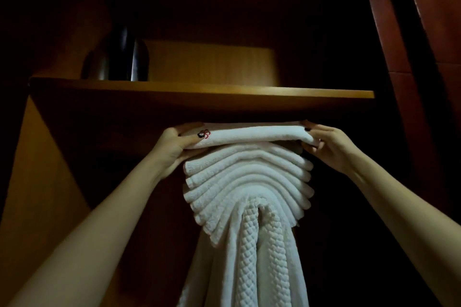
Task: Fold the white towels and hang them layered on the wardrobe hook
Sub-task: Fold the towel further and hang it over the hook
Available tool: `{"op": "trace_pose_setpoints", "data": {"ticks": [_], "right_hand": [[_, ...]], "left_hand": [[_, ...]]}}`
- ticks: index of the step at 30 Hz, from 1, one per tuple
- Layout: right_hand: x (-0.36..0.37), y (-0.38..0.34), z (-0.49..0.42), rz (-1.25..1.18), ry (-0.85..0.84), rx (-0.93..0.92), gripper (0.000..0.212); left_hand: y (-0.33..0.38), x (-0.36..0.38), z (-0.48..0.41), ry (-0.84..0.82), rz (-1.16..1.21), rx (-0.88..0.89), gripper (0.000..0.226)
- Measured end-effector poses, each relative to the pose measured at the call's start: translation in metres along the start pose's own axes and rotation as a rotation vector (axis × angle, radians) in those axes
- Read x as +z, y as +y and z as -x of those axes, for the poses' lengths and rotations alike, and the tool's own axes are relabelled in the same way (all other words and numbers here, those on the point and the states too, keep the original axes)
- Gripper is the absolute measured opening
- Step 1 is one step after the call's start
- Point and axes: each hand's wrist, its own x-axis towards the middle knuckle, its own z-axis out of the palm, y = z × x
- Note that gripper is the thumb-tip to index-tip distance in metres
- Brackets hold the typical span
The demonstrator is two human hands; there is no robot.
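Several folded white towels [247,182] hang layered in arches inside the dark wardrobe, draped over a waffle-textured towel [252,257] that falls straight down. The hook itself is hidden under them. On top, just beneath the shelf, a flat folded white towel [249,133] lies level across the stack. My left hand [178,144] grips its left end, thumb on top and fingers underneath. My right hand [324,143] grips its right end the same way.
A wooden shelf [199,95] runs across just above the towel, leaving a narrow gap. A dark rounded vessel [127,57] stands on its left part. The wardrobe side panel [37,182] is at left, a reddish door edge [399,57] at right.
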Motion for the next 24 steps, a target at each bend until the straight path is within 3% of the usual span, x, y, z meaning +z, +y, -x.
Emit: {"op": "trace_pose_setpoints", "data": {"ticks": [4,7,10,14,16,20,22,24], "right_hand": [[0.000,0.011,-0.017,0.051,-0.031,0.057,0.015],[-0.002,0.017,-0.021,0.071,-0.057,0.091,0.015],[-0.015,0.019,-0.015,0.133,-0.080,0.147,0.017],[-0.028,0.028,0.003,0.259,-0.191,0.216,0.019],[-0.026,0.026,0.009,0.461,-0.133,0.145,0.022],[-0.012,0.014,0.013,0.968,-0.017,-0.308,0.035],[0.004,0.009,0.013,1.016,-0.035,-0.428,0.030],[0.020,0.006,0.011,1.056,-0.151,-0.458,0.031]], "left_hand": [[-0.007,-0.001,-0.009,0.153,0.122,-0.068,0.030],[-0.008,-0.003,-0.007,0.163,0.135,-0.124,0.034],[-0.013,-0.007,0.001,0.076,-0.112,-0.146,0.036],[-0.016,-0.002,0.009,0.172,-0.561,-0.011,0.048],[-0.018,0.004,0.014,0.204,-0.681,0.048,0.053],[-0.015,0.014,0.020,0.307,-1.072,0.159,0.033],[-0.010,0.023,0.021,0.240,-1.142,0.303,0.037],[-0.006,0.036,0.020,0.062,-1.172,0.344,0.051]]}}
